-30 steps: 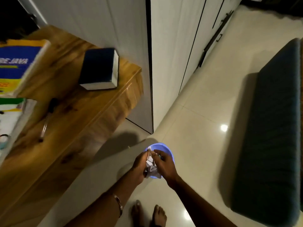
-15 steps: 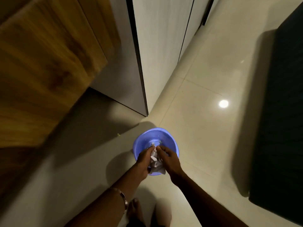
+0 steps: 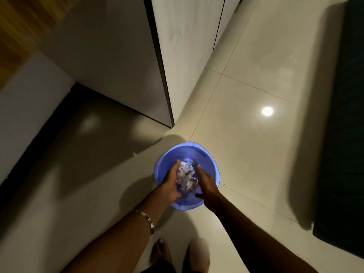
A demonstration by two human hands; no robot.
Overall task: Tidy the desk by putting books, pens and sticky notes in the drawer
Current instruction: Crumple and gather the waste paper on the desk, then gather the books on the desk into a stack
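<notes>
Crumpled paper (image 3: 186, 177) sits between left hand (image 3: 171, 183) and right hand (image 3: 206, 183), fingers spread, over blue bin (image 3: 204, 154), likely for dropping as trash.

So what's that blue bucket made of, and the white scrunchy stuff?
The blue bin looks like smooth plastic: light glows through its thin, glossy wall. The crumpled wad between the left hand and right hand looks like matte paper, with sharp creases.

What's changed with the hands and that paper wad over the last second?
Both hands, left hand and right hand, have spread apart, releasing the crumpled paper they were squeezing together; it now lies between them in the blue bin. The bin remains on the tiled floor.
</notes>
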